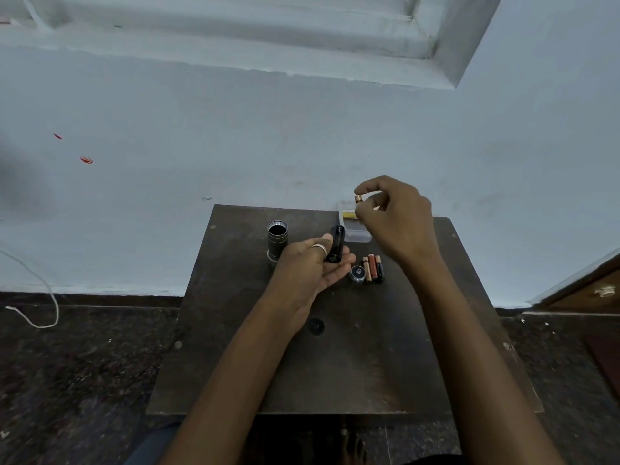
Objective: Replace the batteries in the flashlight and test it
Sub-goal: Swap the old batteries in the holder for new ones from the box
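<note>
A: Where is the black cylindrical battery holder (pixel 336 243) kept?

B: It is cradled in the upturned left hand (pixel 310 267), long axis pointing away from the body.

A: And the copper-tipped battery (pixel 358 198)?

B: It is pinched in the right hand (pixel 396 216), above and right of the holder. The dark metal flashlight body (pixel 277 241) stands upright just left of the left hand, open.

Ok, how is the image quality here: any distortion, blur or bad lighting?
Head view: wide-angle bending bows the table edges; light is dim, flat and bluish, without glare; the battery in the right hand shows soft, and the black holder lacks detail.
</note>
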The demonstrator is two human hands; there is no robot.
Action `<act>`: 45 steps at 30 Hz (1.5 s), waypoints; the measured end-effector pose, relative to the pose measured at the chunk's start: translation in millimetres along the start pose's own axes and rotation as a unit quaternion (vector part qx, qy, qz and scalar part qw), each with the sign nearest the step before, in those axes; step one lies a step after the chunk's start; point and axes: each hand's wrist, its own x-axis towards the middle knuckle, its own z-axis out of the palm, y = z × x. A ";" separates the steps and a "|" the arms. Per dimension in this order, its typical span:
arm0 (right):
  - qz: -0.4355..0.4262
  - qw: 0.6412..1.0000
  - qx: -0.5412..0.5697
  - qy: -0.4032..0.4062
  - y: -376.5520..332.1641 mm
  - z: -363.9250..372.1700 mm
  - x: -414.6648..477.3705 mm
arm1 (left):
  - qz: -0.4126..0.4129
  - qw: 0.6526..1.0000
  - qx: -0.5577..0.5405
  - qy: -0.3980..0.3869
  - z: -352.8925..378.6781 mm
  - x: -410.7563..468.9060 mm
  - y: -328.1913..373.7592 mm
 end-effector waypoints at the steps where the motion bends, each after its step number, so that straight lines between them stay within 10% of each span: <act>1: 0.008 0.999 0.049 0.012 -2.1 -0.9 -10.6 | 0.001 1.000 0.003 0.000 0.5 0.1 -0.6; 16: -0.122 0.982 0.079 0.119 13.1 24.1 -64.1 | 0.011 1.000 0.018 -0.019 -2.1 2.5 -4.0; 45: -0.084 0.988 0.110 -0.068 38.1 20.6 -52.1 | 0.002 0.999 0.004 -0.036 -2.6 4.6 -1.7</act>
